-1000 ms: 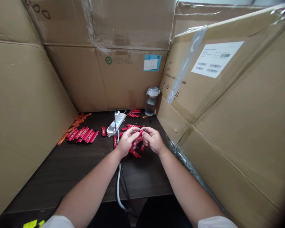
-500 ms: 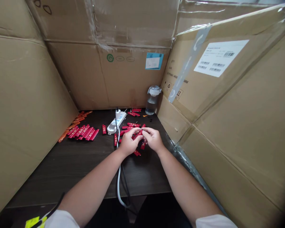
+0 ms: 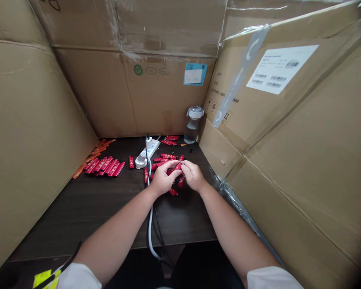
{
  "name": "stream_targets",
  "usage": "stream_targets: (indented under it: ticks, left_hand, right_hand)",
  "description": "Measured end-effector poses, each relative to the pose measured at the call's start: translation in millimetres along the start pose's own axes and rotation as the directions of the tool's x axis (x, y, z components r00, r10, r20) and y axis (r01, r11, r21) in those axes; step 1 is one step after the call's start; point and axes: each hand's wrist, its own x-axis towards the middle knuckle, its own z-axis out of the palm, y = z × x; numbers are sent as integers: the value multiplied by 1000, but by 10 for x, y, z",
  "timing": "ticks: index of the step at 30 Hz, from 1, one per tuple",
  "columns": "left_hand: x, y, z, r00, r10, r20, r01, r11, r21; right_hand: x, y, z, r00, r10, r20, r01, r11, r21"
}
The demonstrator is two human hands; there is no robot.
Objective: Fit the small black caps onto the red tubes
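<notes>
Just right of the white power strip [image 3: 147,152], the person's left hand [image 3: 162,178] and right hand [image 3: 193,176] remain pressed together, now slightly lower over the dark table [image 3: 93,208]. Both still pinch one small red piece [image 3: 177,165] at the fingertips, so the fiddling with it goes on. Loose red pieces [image 3: 172,192] lie beneath; a neat red row [image 3: 105,165] sits left of the strip.

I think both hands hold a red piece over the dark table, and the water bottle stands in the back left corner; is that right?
Not quite: in the head view the water bottle stands in the back right corner. The left hand and right hand do hold a red piece over the dark table.
</notes>
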Motion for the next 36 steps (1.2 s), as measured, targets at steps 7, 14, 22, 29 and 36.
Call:
stream_targets:
  ticks: [7, 14, 22, 29, 36]
  left_hand:
    - [-52, -52, 39, 999, -11, 31, 11, 1000, 9]
    - [-62, -83, 72, 996, 60, 63, -66, 994, 90]
    - [6, -105, 38, 985, 19, 172, -50, 982, 180]
    - [12, -95, 44, 959, -16, 284, -57, 967, 249]
    - [90, -183, 62, 983, -153, 101, 148, 988, 53]
  right_hand:
    - [-17, 26, 61, 996, -23, -81, 19, 999, -51]
    - [21, 154, 130, 981, 101, -164, -118, 989, -94]
    - [54, 117, 225, 842, 534, -73, -527, 844, 100]
    - [86, 130, 159, 745, 667, 22, -654, 723, 224]
    - [141, 211, 120, 809, 583, -74, -581, 812, 53]
